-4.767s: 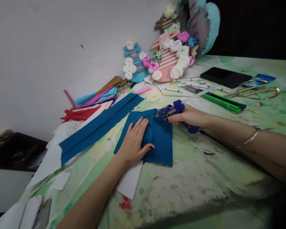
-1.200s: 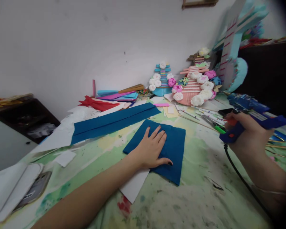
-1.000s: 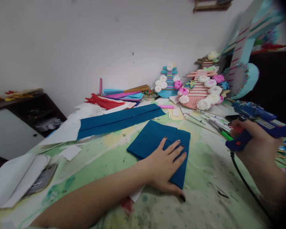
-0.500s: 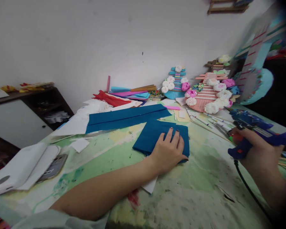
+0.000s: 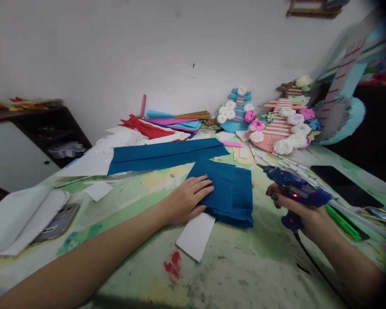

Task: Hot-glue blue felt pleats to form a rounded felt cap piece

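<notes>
My left hand (image 5: pixel 193 197) lies flat, fingers stretched out, on the left part of a folded piece of dark blue crepe paper (image 5: pixel 234 193). From under that paper a white card strip (image 5: pixel 196 238) sticks out toward me. In my right hand (image 5: pixel 304 212) is a dark blue hot glue gun (image 5: pixel 300 186), its small red light lit and its nozzle pointing left toward the folded paper, apart from it. The gun's black cord trails down to the right. Behind the folded piece stretches a long strip of the same blue paper (image 5: pixel 167 155).
Flower-trimmed craft guitars, one blue (image 5: pixel 235 120) and one pink (image 5: pixel 276 133), lean at the back. A black phone (image 5: pixel 345 185) and a green cutter (image 5: pixel 345 222) lie right. Left are a grey phone (image 5: pixel 56 223) and a white case (image 5: pixel 16 219). Coloured paper (image 5: pixel 148 126) is piled behind.
My left hand has slid left across the folded blue paper. My right hand has brought the glue gun leftward, closer to the paper, uncovering the black phone and green cutter.
</notes>
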`<state>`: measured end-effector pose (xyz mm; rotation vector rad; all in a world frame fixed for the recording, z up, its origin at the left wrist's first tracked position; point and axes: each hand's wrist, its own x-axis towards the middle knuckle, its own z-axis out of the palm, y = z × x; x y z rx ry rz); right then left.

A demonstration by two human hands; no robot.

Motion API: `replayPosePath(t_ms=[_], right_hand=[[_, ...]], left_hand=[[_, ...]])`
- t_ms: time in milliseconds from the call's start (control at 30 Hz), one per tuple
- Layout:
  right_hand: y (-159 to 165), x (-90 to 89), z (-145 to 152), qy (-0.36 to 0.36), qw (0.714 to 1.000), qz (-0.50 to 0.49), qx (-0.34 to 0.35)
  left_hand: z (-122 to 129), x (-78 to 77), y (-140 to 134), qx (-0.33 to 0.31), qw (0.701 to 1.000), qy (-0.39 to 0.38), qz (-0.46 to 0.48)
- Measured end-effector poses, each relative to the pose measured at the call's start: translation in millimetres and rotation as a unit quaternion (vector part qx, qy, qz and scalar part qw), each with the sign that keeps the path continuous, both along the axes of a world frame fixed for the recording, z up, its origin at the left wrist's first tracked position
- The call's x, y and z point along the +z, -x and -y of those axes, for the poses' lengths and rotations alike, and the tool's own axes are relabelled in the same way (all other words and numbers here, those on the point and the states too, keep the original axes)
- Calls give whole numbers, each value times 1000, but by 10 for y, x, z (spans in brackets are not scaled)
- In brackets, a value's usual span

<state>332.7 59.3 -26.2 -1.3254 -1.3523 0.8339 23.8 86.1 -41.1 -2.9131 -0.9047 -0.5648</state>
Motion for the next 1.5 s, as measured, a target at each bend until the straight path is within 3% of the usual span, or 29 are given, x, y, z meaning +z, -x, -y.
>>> replayPosePath(t_ms=[100,267,400,500,600,767,933,1100,1333,1500], right_hand=[[69,-151,6,7,992,95,83],[257,-189,124,-127,930,293,180],[374,-153,215,-192,877,406,170],[399,-158,240,-205,862,436,156],[414,-151,276,-208,852,452,161],[464,-94,370,-223,846,457,158],[472,-11,438,-223,841,454,192],[382,-25,436,-222,852,426,208],[267,-100,379,-245,877,391,131],[321,-98,372,-227,873,404,148]], left_hand=[[-57,-45,5,-31,997,-54,38],[-153,-113,58,-37,987,-64,145],[-213,-141,106,-7,980,-25,199],[-211,-134,89,-5,978,-18,208],[-158,-102,32,-41,981,-54,184],[-76,-69,-67,-81,979,-129,132],[-127,-112,-85,-69,979,-83,175],[-209,-139,13,23,973,13,230],[-211,-25,169,178,970,144,89],[-225,114,272,230,951,200,50]])
